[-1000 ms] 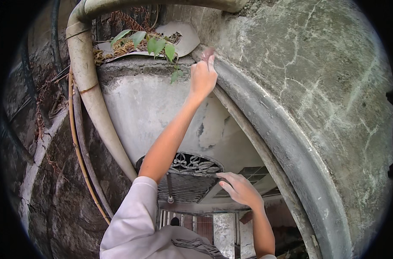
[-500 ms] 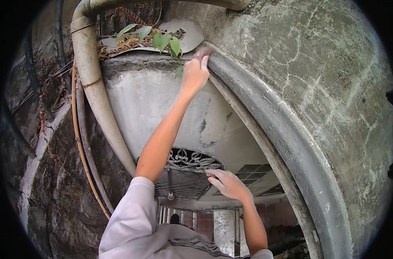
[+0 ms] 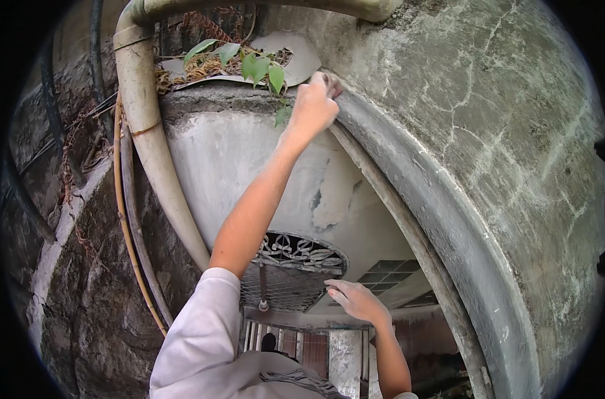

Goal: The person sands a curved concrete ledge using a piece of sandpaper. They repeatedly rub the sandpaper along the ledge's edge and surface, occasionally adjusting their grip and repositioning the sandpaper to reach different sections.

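My left hand (image 3: 312,106) is stretched far up to the top end of a long grey painted ledge (image 3: 422,179). Its fingers are closed and pressed against the ledge's edge. Something small and brownish may be pinched in them, but blur and the fingers hide what it is. Lower down, my right hand (image 3: 363,302) hangs in the air, fingers loosely apart and nothing in them. Pale dust coats its fingertips. Beside my left hand, a green leafy plant (image 3: 266,70) grows over a grey sheet (image 3: 299,60) holding dry leaves.
A thick beige pipe (image 3: 146,113) bends down on the left, beside a thin bamboo pole (image 3: 124,219). A cracked concrete wall (image 3: 488,100) rises at right. A wooden pole (image 3: 395,206) runs under the ledge. Below are a metal grille (image 3: 299,256) and a light bulb (image 3: 263,305).
My left hand has shifted slightly to the right along the top of the ledge, its fingers turned over more. My right hand has moved a little lower and right.
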`<state>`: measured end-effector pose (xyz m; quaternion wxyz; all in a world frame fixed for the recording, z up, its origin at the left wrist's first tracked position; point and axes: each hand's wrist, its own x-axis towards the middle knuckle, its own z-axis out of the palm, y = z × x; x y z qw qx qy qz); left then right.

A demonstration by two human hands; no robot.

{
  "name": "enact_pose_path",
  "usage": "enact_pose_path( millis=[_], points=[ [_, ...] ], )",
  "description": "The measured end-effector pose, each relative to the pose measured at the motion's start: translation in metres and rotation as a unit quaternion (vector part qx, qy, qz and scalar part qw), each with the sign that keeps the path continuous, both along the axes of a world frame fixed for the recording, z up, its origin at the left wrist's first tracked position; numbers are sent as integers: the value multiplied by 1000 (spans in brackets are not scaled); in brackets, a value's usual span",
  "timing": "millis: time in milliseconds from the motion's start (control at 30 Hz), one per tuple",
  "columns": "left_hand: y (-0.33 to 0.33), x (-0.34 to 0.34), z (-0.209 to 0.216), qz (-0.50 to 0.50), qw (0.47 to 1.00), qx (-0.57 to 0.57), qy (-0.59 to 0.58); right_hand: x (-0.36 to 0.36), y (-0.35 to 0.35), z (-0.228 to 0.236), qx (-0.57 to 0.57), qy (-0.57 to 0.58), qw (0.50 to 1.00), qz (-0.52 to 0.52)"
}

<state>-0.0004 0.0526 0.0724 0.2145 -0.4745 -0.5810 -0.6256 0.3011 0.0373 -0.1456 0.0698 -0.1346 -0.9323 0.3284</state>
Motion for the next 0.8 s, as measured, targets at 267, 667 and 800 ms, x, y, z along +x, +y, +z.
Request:
enact_pose_path(
  millis=[267,667,800],
  points=[
    [-16,-19,-22,-67,990,105,-61,-21,6,39,46,87,995,7],
    [-89,2,-109,-712,628,129,-287,-136,-23,203,202,273,937,-77],
    [-95,-1,-100,-653,706,28,-275,-127,-28,215,381,239,889,-86]
  ],
)
